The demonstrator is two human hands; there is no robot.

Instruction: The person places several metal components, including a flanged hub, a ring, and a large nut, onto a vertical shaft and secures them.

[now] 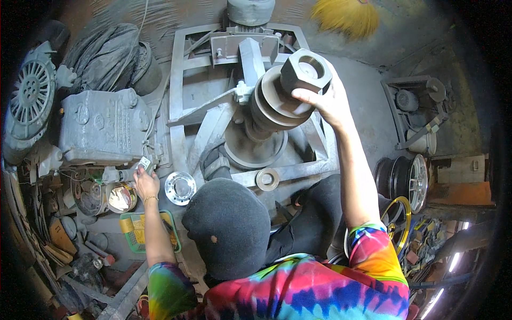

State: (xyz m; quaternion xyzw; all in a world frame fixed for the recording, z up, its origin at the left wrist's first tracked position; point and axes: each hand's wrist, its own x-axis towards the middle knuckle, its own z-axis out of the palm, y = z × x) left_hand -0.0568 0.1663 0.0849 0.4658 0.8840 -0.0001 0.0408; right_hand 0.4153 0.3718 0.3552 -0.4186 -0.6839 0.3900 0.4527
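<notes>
A large metal hex nut (290,72) with a round bore sits at the upper end of a stepped spindle (272,98). My right hand (332,101) is closed around its right side, thumb across the lower edge of the nut's face. The spindle stands tilted inside a grey welded frame (177,96), above a round dished base (226,152). At the left, my left hand (146,185) has its fingers closed on a small pale box (143,164), which looks like a switch on a cable. A thin cable runs near it.
A grey motor (250,13) stands behind the frame. A dusty block-shaped casing (101,128) lies at left. A green basket (125,226), a round flange (180,188) and a metal ring (267,180) are near my knees (229,229). Wheel rims (416,184) stand at right.
</notes>
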